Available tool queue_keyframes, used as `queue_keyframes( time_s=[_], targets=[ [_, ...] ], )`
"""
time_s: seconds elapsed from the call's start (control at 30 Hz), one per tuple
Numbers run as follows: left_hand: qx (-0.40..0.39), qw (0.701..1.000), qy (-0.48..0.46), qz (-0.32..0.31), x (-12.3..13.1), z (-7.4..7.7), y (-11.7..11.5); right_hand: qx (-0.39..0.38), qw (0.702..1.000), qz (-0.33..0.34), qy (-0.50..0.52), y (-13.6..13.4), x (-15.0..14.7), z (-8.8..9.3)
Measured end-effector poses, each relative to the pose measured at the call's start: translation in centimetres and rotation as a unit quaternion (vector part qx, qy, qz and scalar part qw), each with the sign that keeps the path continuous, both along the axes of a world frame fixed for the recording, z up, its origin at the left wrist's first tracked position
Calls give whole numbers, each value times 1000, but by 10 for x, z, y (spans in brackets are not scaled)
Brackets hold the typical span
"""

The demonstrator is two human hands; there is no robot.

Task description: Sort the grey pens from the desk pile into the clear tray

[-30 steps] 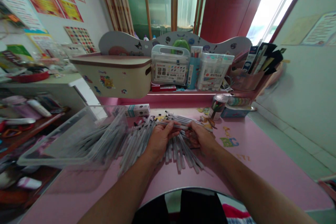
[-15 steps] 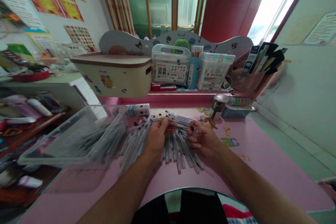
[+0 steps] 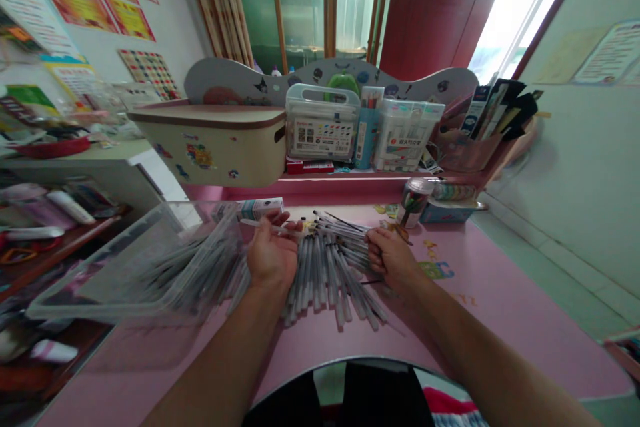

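A pile of thin, translucent, pen-like tubes (image 3: 320, 280), many with dark ends, lies fanned out on the pink desk (image 3: 500, 320). Over its left part is my left hand (image 3: 274, 255), palm turned up, thumb and fingers closed on one whitish pen tube (image 3: 250, 222) that points left. My right hand (image 3: 393, 255) is closed at the pile's right side. From its pinch a thin dark stick (image 3: 345, 221) seems to run left across the tubes; its exact kind is too small to make out. More tubes fill part of the clear plastic box (image 3: 100, 310) at left.
A small white carton (image 3: 260, 207) lies behind the pile. A clear jar (image 3: 415, 200) and a blue box (image 3: 447, 211) stand back right. The raised shelf holds a cream bin (image 3: 215, 153), marker cases (image 3: 323, 130) and a pen holder (image 3: 470, 147).
My left hand has moved left, away from my right hand, and turned palm up with a pen tube. My right hand has shifted slightly and its fingers have closed more.
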State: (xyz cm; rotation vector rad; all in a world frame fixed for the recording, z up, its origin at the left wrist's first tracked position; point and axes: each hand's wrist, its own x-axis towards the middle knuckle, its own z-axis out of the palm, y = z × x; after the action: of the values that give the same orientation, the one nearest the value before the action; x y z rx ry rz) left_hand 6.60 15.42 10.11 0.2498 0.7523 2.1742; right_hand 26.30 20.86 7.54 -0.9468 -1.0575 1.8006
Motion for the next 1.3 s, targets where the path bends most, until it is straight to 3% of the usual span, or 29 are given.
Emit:
queue_keyframes(
  time_s=[0.07, 0.13, 0.23, 0.3, 0.4, 0.5, 0.6, 0.7, 0.87, 0.93, 1.13, 1.3],
  targets=[
    [-17, 999, -20, -29, 3, 1, -2, 32, 998, -45, -18, 0, 0, -1],
    [-34, 993, -9, -114, 16, -2, -6, 85, 993, -63, -53, -3, -2, -1],
    [-74, 969, 18, -236, 41, -8, -13, 192, 975, -35, -107, -14, -6, 2],
    [-108, 962, 17, -251, 52, -12, -15, 243, 963, 11, -117, -22, -9, 5],
    [-136, 966, -9, -222, 55, -14, -14, 216, 970, 63, -97, -29, -11, 8],
    [-139, 960, -56, -238, 50, -12, -13, 231, 966, 17, -114, -28, -8, 8],
    [-130, 933, -105, -319, 52, -12, -15, 340, 921, -50, -182, -27, -6, 7],
    [-121, 906, -148, -378, 62, -13, -18, 427, 875, -67, -217, -30, -7, 5],
    [-173, 898, -196, -354, 75, -10, -21, 535, 815, 4, -225, -36, -12, 5],
    [-176, 901, -203, -341, 76, -8, -22, 517, 827, 32, -219, -37, -12, 7],
    [-143, 902, -201, -354, 76, -6, -22, 327, 932, 79, -134, -36, -5, 14],
    [-159, 906, -176, -351, 73, -8, -22, 334, 937, 24, -104, -22, 0, 15]
  ],
)
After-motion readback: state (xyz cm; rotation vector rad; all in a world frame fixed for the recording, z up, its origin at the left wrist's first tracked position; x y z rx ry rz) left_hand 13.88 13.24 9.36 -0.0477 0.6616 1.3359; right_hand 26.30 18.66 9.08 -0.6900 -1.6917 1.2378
